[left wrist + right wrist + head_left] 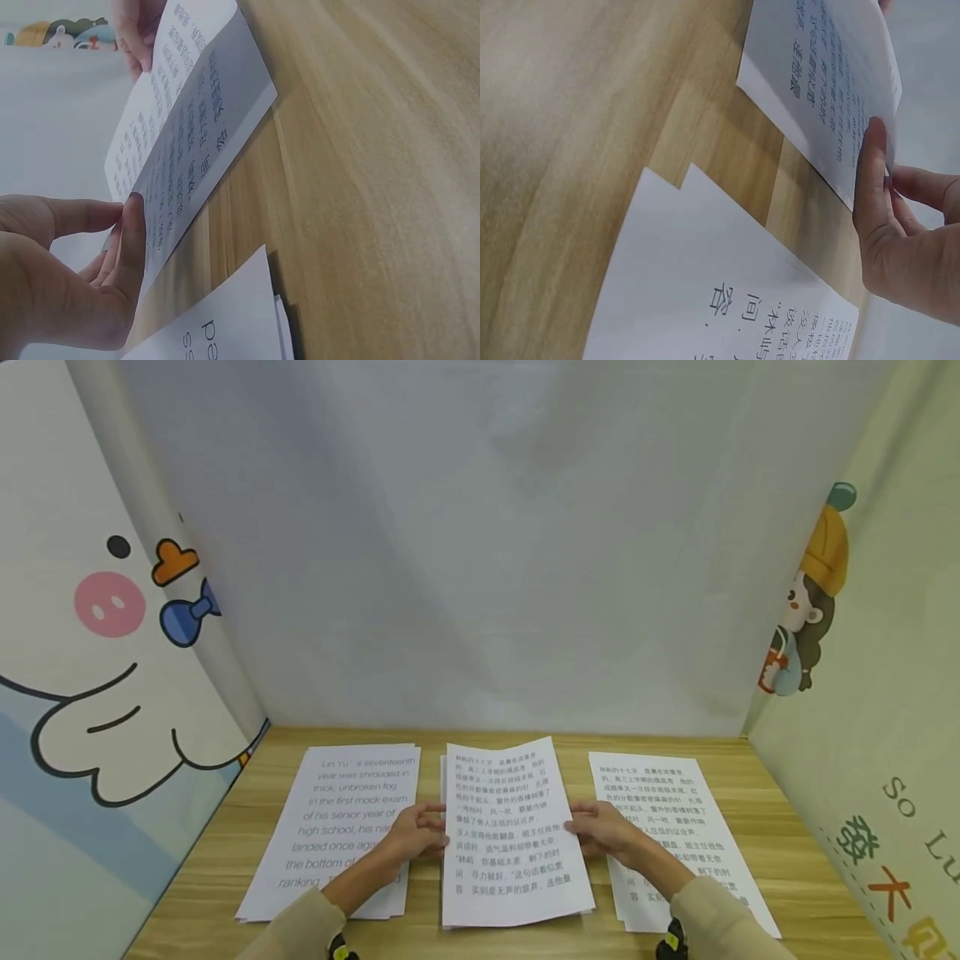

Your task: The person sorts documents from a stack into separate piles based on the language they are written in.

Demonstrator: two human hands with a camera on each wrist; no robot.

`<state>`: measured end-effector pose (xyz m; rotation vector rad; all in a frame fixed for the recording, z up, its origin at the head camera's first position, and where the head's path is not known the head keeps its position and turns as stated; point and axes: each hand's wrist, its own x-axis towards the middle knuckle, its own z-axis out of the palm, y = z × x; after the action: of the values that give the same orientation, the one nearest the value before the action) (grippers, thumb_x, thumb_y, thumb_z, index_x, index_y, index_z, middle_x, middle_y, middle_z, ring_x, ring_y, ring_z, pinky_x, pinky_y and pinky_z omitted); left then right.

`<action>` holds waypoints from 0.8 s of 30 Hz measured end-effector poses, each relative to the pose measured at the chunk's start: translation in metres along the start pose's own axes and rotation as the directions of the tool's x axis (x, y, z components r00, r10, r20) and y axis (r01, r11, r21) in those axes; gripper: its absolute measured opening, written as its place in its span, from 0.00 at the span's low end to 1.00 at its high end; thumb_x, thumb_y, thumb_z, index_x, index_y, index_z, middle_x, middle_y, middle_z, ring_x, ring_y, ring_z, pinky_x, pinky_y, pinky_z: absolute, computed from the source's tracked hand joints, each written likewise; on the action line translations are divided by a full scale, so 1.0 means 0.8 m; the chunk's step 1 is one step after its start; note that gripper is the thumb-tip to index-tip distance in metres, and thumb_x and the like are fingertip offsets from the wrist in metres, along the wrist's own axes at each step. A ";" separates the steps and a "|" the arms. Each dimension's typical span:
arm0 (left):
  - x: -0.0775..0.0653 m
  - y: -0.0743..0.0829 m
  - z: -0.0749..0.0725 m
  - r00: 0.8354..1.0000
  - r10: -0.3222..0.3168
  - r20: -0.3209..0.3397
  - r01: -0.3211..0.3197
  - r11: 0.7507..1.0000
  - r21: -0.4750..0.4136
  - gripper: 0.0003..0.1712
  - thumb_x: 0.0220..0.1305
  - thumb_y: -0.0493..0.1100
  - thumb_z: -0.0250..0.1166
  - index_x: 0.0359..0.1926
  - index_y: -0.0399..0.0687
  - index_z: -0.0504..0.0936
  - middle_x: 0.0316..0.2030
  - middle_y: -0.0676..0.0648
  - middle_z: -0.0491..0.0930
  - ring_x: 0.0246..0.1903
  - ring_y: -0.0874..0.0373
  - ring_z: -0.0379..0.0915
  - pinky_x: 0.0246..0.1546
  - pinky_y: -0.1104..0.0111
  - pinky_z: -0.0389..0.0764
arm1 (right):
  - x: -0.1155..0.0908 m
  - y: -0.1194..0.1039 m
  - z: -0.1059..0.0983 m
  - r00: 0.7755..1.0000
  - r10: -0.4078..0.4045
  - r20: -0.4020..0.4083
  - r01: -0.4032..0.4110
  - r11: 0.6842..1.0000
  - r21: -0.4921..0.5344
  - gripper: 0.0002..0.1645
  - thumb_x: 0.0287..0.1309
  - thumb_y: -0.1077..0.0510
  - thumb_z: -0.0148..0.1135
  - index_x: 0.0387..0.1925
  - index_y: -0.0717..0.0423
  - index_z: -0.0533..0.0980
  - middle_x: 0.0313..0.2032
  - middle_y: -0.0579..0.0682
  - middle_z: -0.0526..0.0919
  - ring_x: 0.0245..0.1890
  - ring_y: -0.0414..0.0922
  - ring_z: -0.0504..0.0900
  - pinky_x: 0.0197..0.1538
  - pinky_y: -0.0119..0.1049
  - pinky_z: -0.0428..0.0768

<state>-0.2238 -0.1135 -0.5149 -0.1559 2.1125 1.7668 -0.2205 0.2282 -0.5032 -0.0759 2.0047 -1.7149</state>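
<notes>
A sheet of paper (502,835) printed with Chinese text is held by both hands over the middle of the table, its surface bowed. My left hand (416,832) pinches its left edge between thumb and fingers; the left wrist view shows this left hand (82,262) at the sheet's edge. At the opposite edge my right hand (607,828) pinches the paper, also seen in the right wrist view, where the right hand (907,225) has its thumb on the printed face. Edges of more paper show beneath the held sheet in the head view.
Left of the held sheet lies a stack of sheets with English text (337,827). To the right, a stack with Chinese text (675,852) lies partly under my right forearm. The wooden table (187,893) meets a pale back wall (487,568), with cartoon-printed side panels.
</notes>
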 end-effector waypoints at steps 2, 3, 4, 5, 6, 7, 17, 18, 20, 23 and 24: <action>-0.001 0.003 0.001 1.000 0.007 -0.001 -0.007 1.000 0.001 0.36 0.57 0.26 0.66 0.68 0.33 0.69 0.50 0.36 0.81 0.37 0.56 0.84 0.42 0.62 0.89 | -0.002 -0.003 -0.002 1.000 -0.001 0.002 0.001 1.000 0.003 0.31 0.74 0.63 0.51 0.69 0.80 0.59 0.52 0.64 0.85 0.47 0.49 0.88 0.50 0.44 0.88; -0.002 0.005 0.002 1.000 0.011 -0.003 -0.011 1.000 -0.001 0.36 0.57 0.26 0.66 0.68 0.33 0.70 0.49 0.36 0.81 0.36 0.56 0.84 0.41 0.62 0.89 | -0.004 -0.004 -0.003 1.000 0.003 -0.002 -0.003 1.000 0.002 0.31 0.74 0.64 0.50 0.70 0.79 0.59 0.52 0.64 0.85 0.47 0.49 0.88 0.50 0.44 0.88; -0.003 0.007 0.003 1.000 0.017 -0.004 -0.017 1.000 -0.003 0.35 0.57 0.26 0.66 0.67 0.32 0.70 0.47 0.37 0.81 0.35 0.56 0.83 0.41 0.63 0.89 | -0.005 -0.005 -0.003 1.000 0.007 -0.008 -0.007 1.000 0.002 0.31 0.73 0.64 0.50 0.70 0.79 0.58 0.52 0.63 0.85 0.48 0.49 0.88 0.50 0.45 0.88; -0.003 0.008 0.004 1.000 0.022 -0.009 -0.022 1.000 -0.006 0.34 0.58 0.26 0.66 0.66 0.32 0.71 0.46 0.37 0.81 0.35 0.56 0.83 0.40 0.63 0.89 | -0.007 -0.005 -0.004 1.000 0.013 -0.016 -0.013 1.000 0.001 0.32 0.73 0.64 0.50 0.71 0.79 0.57 0.52 0.63 0.86 0.48 0.49 0.88 0.51 0.45 0.88; -0.003 0.009 0.005 1.000 0.027 -0.012 -0.027 1.000 -0.009 0.33 0.58 0.26 0.66 0.66 0.32 0.71 0.45 0.38 0.81 0.34 0.56 0.83 0.39 0.63 0.89 | -0.008 -0.006 -0.004 0.999 0.019 -0.026 -0.019 1.000 0.001 0.32 0.73 0.65 0.50 0.71 0.78 0.57 0.52 0.63 0.86 0.48 0.50 0.89 0.51 0.45 0.88; -0.003 0.010 0.006 0.999 0.032 -0.015 -0.033 0.999 -0.013 0.32 0.59 0.26 0.66 0.65 0.31 0.71 0.45 0.38 0.81 0.34 0.56 0.83 0.39 0.63 0.89 | -0.009 -0.007 -0.005 0.999 0.025 -0.037 -0.025 1.000 0.000 0.32 0.72 0.65 0.50 0.71 0.78 0.57 0.51 0.63 0.86 0.48 0.51 0.89 0.51 0.45 0.88; 0.002 0.018 0.021 0.996 0.084 -0.018 -0.085 0.996 -0.022 0.27 0.63 0.28 0.65 0.63 0.31 0.73 0.44 0.38 0.82 0.34 0.56 0.82 0.39 0.63 0.89 | -0.020 -0.016 -0.015 0.990 0.056 -0.131 -0.062 0.997 -0.044 0.35 0.72 0.64 0.51 0.74 0.73 0.55 0.50 0.61 0.85 0.43 0.45 0.87 0.48 0.42 0.88; 0.002 0.019 0.023 0.996 0.093 -0.014 -0.094 0.995 -0.022 0.27 0.63 0.29 0.64 0.63 0.31 0.73 0.44 0.38 0.82 0.35 0.55 0.83 0.40 0.63 0.89 | -0.021 -0.016 -0.017 0.988 0.060 -0.144 -0.067 0.997 -0.044 0.35 0.72 0.64 0.51 0.75 0.72 0.55 0.50 0.61 0.85 0.43 0.45 0.87 0.48 0.42 0.88; 0.003 0.022 0.028 0.995 0.103 -0.010 -0.103 0.994 -0.020 0.26 0.64 0.30 0.64 0.63 0.32 0.73 0.45 0.38 0.82 0.36 0.56 0.83 0.40 0.63 0.89 | -0.023 -0.016 -0.020 0.985 0.065 -0.160 -0.072 0.997 -0.041 0.35 0.72 0.63 0.51 0.75 0.71 0.55 0.51 0.61 0.85 0.44 0.45 0.87 0.49 0.43 0.88; 0.005 0.024 0.034 0.993 0.119 0.006 -0.119 0.993 -0.023 0.25 0.65 0.31 0.64 0.63 0.32 0.73 0.45 0.39 0.80 0.36 0.56 0.84 0.40 0.64 0.89 | -0.027 -0.014 -0.027 0.983 0.065 -0.171 -0.072 0.997 -0.037 0.35 0.72 0.63 0.52 0.75 0.71 0.55 0.51 0.62 0.85 0.45 0.46 0.87 0.49 0.43 0.88; 0.005 0.026 0.036 0.993 0.122 0.009 -0.122 0.992 -0.023 0.25 0.65 0.31 0.64 0.63 0.32 0.73 0.44 0.40 0.80 0.35 0.56 0.83 0.40 0.64 0.89 | -0.027 -0.013 -0.029 0.982 0.065 -0.176 -0.072 0.997 -0.034 0.35 0.72 0.63 0.52 0.75 0.71 0.56 0.51 0.62 0.85 0.45 0.46 0.87 0.49 0.44 0.88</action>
<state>-0.2281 -0.0807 -0.5013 -0.0238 2.1369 1.8557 -0.2135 0.2552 -0.4844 0.1340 2.1417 -1.6892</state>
